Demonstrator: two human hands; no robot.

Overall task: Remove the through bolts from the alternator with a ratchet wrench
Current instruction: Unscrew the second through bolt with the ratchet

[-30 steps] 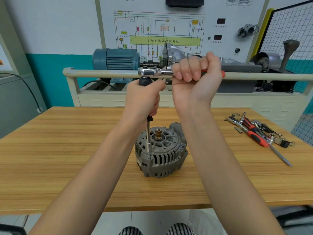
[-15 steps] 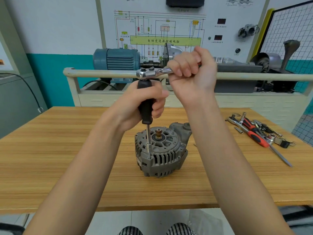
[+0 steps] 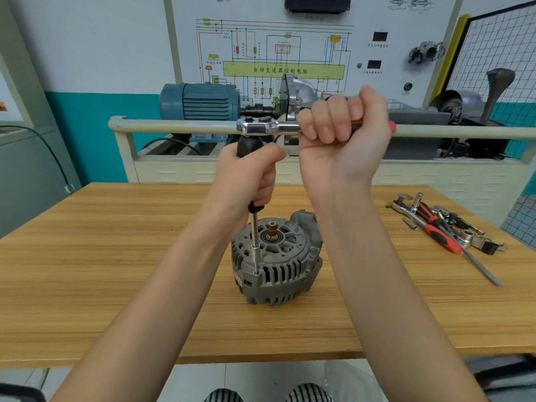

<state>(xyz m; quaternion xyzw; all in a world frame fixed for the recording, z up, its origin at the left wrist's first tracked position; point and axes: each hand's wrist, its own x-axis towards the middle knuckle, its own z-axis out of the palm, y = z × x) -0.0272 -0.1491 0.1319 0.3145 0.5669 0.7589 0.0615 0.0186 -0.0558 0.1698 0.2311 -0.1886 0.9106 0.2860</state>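
Left hand (image 3: 246,175) grips the extension (image 3: 254,242) above the alternator (image 3: 275,265); right hand (image 3: 342,134) clenches the ratchet wrench (image 3: 269,127). Tilting could slip the socket off the bolt.

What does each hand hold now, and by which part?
The right hand grips the ratchet wrench by its red handle. The left hand grips the black extension handle under the wrench head.

Wooden table (image 3: 116,271) — alternator (image 3: 275,265) mid-top, loose tools (image 3: 446,227) right.

Grey alternator (image 3: 275,262) upright on table; ratchet wrench (image 3: 269,127) level above it.
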